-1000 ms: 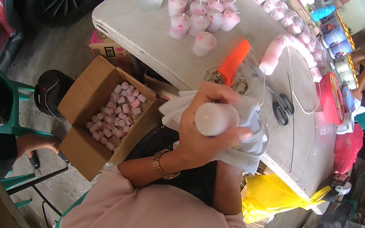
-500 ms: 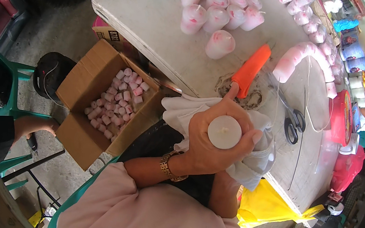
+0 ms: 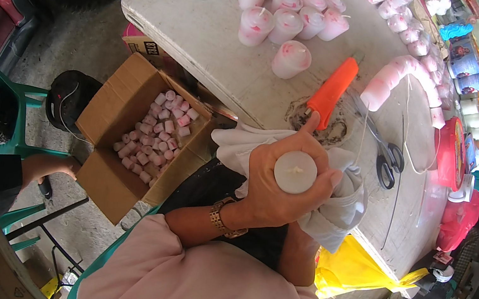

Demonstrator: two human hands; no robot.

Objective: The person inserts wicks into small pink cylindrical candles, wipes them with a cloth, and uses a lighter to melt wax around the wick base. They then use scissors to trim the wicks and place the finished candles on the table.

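A white candle is gripped in my left hand, its round top and short wick facing up. My fingers wrap round it with the thumb at its right side, while the index finger stretches toward an orange-handled knife on the table. A white cloth bunches behind and beside the candle. My right hand is hidden by the cloth and my left hand; only the right forearm shows, so its fingers cannot be seen. Scissors with dark handles lie to the right.
Several pink-and-white candles stand at the far side of the white table. A curved row of joined candles lies right of the knife. At left, an open cardboard box holds many small pink-white pieces. A person's arm reaches toward it.
The cloth's right side has shifted slightly outward, and the right forearm has moved a little right. My left hand keeps its hold on the candle.
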